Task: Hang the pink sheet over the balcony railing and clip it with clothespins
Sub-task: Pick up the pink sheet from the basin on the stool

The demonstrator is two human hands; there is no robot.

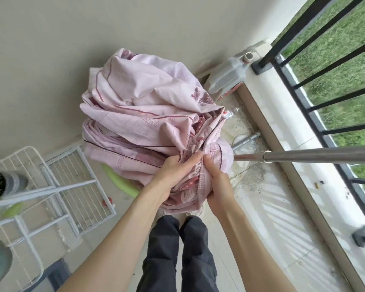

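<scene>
You are looking down at your own arms on a balcony, and you are only beginning the task. Your left hand (173, 173) and right hand (216, 180) are both gripping the pink sheet (148, 114), bunched in a crumpled bundle in front of you at twelve o'clock. The black balcony railing (316, 106) is standing bare at two o'clock, with nothing draped over it yet. No clothespins are showing anywhere in view.

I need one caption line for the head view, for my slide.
Both hands, left hand and right hand, grip the bundled pink sheet beside the balcony railing.
</scene>
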